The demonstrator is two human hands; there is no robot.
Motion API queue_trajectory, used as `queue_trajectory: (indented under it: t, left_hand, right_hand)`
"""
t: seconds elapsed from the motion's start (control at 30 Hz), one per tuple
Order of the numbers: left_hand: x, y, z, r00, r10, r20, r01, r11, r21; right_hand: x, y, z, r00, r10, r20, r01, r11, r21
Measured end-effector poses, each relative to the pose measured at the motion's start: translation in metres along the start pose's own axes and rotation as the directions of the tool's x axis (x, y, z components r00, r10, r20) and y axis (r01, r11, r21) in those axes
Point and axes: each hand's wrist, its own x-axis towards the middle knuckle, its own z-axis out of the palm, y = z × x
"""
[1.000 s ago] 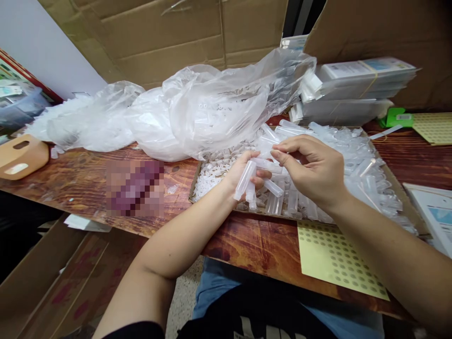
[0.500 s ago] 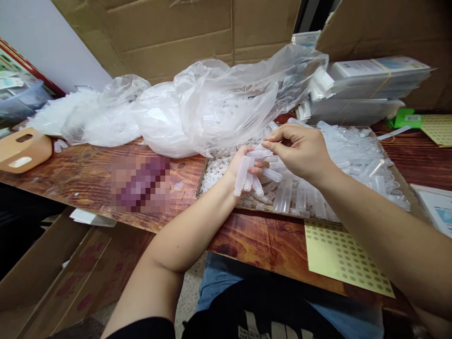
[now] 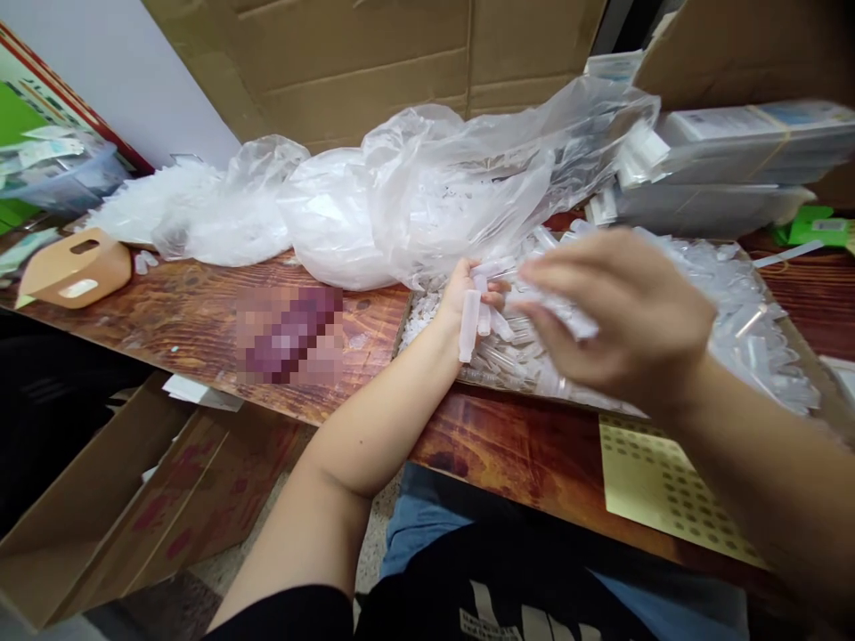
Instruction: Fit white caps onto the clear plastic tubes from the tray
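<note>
My left hand (image 3: 468,294) holds a small bunch of clear plastic tubes (image 3: 470,322), their ends hanging down over the near edge of a shallow cardboard tray (image 3: 401,322). My right hand (image 3: 624,316) is blurred with motion in front of the tray, its fingers pinching one clear tube (image 3: 567,319) just right of the bunch. The tray is heaped with several more clear tubes (image 3: 748,312) and small white caps (image 3: 422,319).
Crumpled clear plastic bags (image 3: 414,196) lie behind the tray on the wooden table (image 3: 200,312). A yellow sticker sheet (image 3: 661,485) lies at the table's near edge. Stacked flat packs (image 3: 728,169) sit back right, open cardboard boxes (image 3: 134,499) stand on the floor at left.
My right hand has pulled toward me and to the right with a tube, away from the bunch in my left hand. The camera view has shifted left.
</note>
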Motion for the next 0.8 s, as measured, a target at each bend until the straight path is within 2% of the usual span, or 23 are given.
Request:
queue_trajectory:
  t: [0.03, 0.1, 0.13, 0.2, 0.3, 0.43, 0.57, 0.63, 0.7, 0.8]
  left_hand:
    - [0.000, 0.000, 0.000, 1.000, -0.009, -0.006, 0.009, 1.000, 0.004]
    - [-0.003, 0.002, 0.001, 0.998, -0.055, -0.018, 0.056, 0.998, 0.025]
    - [-0.006, 0.002, 0.003, 0.997, -0.076, -0.026, 0.077, 0.997, 0.031]
    - [-0.012, 0.003, 0.007, 0.995, -0.089, -0.042, 0.090, 0.995, 0.033]
    - [-0.019, 0.003, 0.012, 0.995, -0.092, -0.042, 0.094, 0.994, 0.053]
    - [-0.017, 0.001, 0.012, 0.998, -0.055, -0.024, 0.057, 0.992, 0.114]
    - [-0.011, -0.005, 0.011, 0.999, 0.051, -0.002, -0.051, 0.992, 0.112]
    - [-0.009, -0.009, 0.013, 0.996, 0.088, 0.030, -0.091, 0.991, 0.101]
    - [-0.009, -0.011, 0.015, 0.996, 0.088, 0.017, -0.090, 0.990, 0.110]
    - [-0.009, -0.009, 0.013, 0.995, 0.075, -0.069, -0.064, 0.988, 0.142]
  right_hand:
    - [-0.003, -0.011, -0.001, 0.986, -0.146, 0.076, 0.146, 0.989, 0.005]
    - [-0.009, -0.026, 0.002, 0.921, -0.314, 0.231, 0.330, 0.943, -0.033]
    - [-0.011, -0.029, 0.006, 0.894, -0.354, 0.275, 0.384, 0.921, -0.062]
    - [-0.013, -0.030, 0.013, 0.874, -0.382, 0.301, 0.433, 0.892, -0.127]
    - [-0.008, -0.026, 0.019, 0.854, -0.418, 0.310, 0.476, 0.869, -0.138]
    - [0.001, -0.018, 0.010, 0.825, -0.443, 0.352, 0.489, 0.871, -0.051]
    - [0.004, -0.002, -0.006, 0.897, -0.354, 0.264, 0.360, 0.932, 0.024]
    - [0.004, 0.006, -0.012, 0.907, -0.324, 0.270, 0.327, 0.944, 0.037]
    - [0.004, 0.010, -0.013, 0.874, -0.348, 0.339, 0.348, 0.935, 0.064]
    - [0.001, 0.007, -0.004, 0.825, -0.399, 0.400, 0.416, 0.908, 0.047]
